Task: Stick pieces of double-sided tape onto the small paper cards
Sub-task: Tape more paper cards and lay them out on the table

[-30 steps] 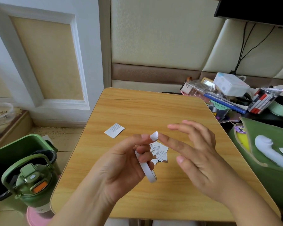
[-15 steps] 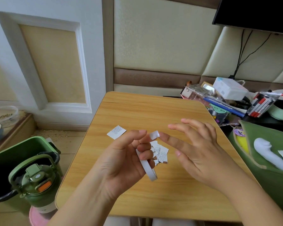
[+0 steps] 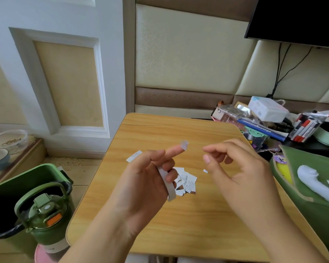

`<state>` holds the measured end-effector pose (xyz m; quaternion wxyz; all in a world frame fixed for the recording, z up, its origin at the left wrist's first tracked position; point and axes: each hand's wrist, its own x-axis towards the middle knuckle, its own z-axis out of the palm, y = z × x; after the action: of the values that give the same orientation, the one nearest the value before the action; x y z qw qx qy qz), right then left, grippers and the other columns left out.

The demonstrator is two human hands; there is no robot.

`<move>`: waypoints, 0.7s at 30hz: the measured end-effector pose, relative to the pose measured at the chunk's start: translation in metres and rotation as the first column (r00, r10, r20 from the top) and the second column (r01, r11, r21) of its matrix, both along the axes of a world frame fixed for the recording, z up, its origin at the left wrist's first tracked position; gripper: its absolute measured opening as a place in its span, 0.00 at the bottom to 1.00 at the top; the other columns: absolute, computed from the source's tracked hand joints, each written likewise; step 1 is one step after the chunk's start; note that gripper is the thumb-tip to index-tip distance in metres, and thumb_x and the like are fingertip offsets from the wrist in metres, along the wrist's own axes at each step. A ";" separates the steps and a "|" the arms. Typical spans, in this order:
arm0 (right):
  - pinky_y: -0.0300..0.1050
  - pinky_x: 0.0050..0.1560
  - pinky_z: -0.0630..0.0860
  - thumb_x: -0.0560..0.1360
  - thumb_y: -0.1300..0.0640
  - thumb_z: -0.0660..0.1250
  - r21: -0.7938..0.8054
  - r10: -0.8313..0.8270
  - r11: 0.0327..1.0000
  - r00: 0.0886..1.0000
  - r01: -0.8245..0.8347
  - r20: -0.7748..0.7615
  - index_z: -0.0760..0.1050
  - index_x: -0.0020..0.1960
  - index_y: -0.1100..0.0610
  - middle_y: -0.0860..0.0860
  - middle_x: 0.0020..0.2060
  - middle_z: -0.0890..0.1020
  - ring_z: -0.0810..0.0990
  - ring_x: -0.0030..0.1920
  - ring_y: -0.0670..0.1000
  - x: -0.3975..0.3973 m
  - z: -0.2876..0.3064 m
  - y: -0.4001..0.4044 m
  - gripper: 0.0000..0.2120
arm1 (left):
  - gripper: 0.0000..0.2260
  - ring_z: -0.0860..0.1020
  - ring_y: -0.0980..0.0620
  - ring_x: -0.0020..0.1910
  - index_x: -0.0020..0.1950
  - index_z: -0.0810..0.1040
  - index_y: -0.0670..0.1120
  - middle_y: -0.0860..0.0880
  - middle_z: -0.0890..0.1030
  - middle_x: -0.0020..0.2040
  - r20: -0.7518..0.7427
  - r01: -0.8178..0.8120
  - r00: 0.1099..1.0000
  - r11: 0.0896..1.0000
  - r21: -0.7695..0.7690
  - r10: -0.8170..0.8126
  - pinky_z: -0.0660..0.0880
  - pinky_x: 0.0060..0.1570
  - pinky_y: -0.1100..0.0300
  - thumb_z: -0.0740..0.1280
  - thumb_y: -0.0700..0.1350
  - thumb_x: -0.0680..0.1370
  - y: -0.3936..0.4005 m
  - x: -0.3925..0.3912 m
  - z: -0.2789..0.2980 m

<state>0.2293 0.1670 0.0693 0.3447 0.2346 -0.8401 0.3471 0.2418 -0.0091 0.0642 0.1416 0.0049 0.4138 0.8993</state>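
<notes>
My left hand [image 3: 148,179] holds a white roll of double-sided tape [image 3: 167,184] in its curled lower fingers above the wooden table [image 3: 188,221]. Its index finger points up, and a small piece of tape [image 3: 184,144] sticks to that fingertip. My right hand [image 3: 234,171] hovers to the right with loosely curled fingers and holds nothing. A pile of small paper cards [image 3: 186,182] lies on the table below the hands, partly hidden by my left fingers. One single card [image 3: 134,156] lies further left. A tiny white scrap [image 3: 205,171] sits beside my right thumb.
Left of the table on the floor stand a green bin [image 3: 27,179] and a green bottle [image 3: 46,219]. A green pouch [image 3: 310,186] with a white object lies at the right edge. Pens, boxes and a blue book [image 3: 260,128] crowd the far right.
My hands have separated. The right hand drew back to the right, off the tape piece. The left index finger straightened upward with the piece stuck to its tip. A tiny white scrap now shows by my right thumb.
</notes>
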 end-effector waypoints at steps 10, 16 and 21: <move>0.25 0.43 0.67 0.71 0.58 0.69 -0.181 -0.037 0.983 0.999 0.041 0.025 0.81 0.45 0.52 0.40 0.40 0.79 0.75 0.41 0.40 0.012 -0.018 -0.027 0.04 | 0.18 0.66 0.56 0.32 0.54 0.84 0.49 0.52 0.65 0.32 -0.271 -0.091 0.962 0.977 -0.192 0.036 0.69 0.35 0.71 0.67 0.46 0.66 0.016 0.011 -0.021; 0.25 0.41 0.68 0.70 0.49 0.67 -0.255 -0.013 0.966 0.997 0.031 0.073 0.81 0.43 0.50 0.41 0.37 0.80 0.75 0.40 0.40 0.022 -0.024 -0.030 0.06 | 0.19 0.67 0.58 0.35 0.53 0.84 0.53 0.52 0.65 0.33 -0.371 -0.185 0.926 0.942 -0.280 0.072 0.66 0.46 0.64 0.68 0.52 0.63 0.011 0.021 -0.030; 0.25 0.41 0.68 0.70 0.55 0.71 -0.246 0.013 0.969 0.998 0.004 0.067 0.82 0.43 0.51 0.41 0.37 0.80 0.76 0.39 0.39 0.031 -0.019 -0.032 0.02 | 0.19 0.70 0.60 0.37 0.52 0.85 0.55 0.58 0.71 0.33 -0.416 -0.225 0.906 0.923 -0.313 0.080 0.66 0.45 0.65 0.66 0.55 0.63 0.006 0.030 -0.027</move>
<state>0.2607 0.1352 0.0503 0.3416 0.1798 -0.8013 0.4571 0.2717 -0.0030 0.0376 -0.0182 0.1279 0.5879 0.7986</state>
